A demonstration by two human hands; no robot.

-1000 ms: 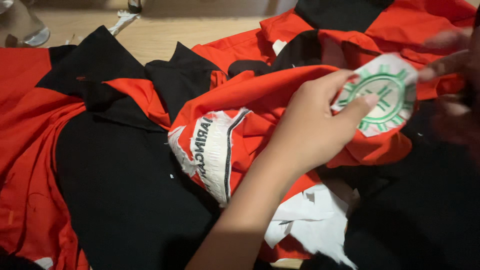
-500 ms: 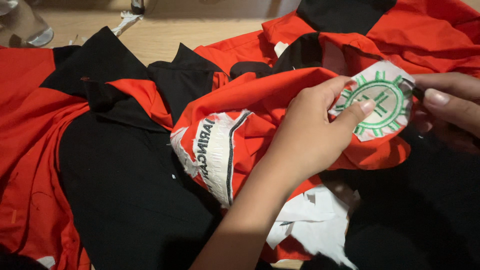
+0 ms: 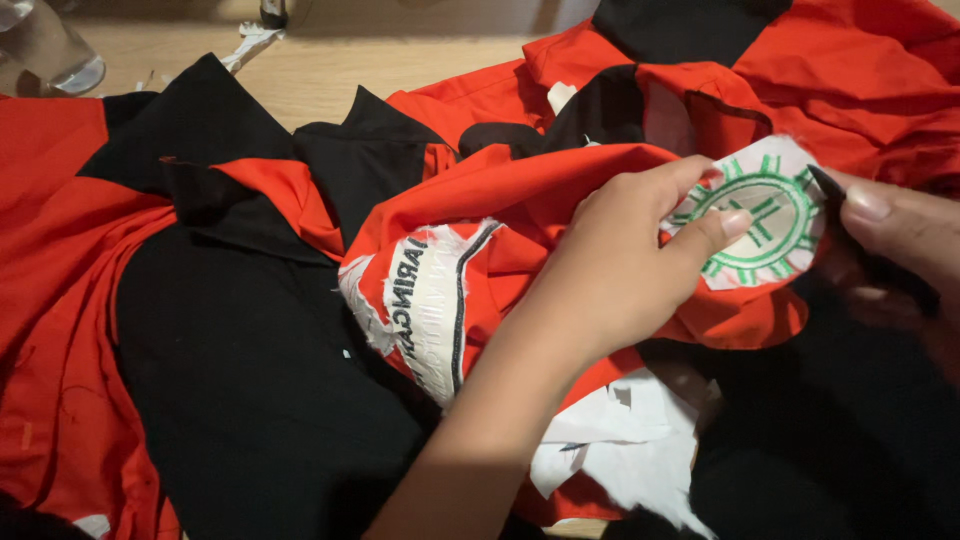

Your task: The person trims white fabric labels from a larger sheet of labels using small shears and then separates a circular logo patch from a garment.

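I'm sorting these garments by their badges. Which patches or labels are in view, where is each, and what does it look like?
Round patch: on the red fabric, pinched between the left hand and right hand; white backing, green circular stitching.
Curved patch: left of the left hand, on a red fold; white backing, black lettering and border.
White backing scraps: below the left hand, ragged.

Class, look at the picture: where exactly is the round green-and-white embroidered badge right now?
In the head view, the round badge sits at the upper right on the red fabric, pinched under the left hand's thumb, with the right hand touching its right edge.
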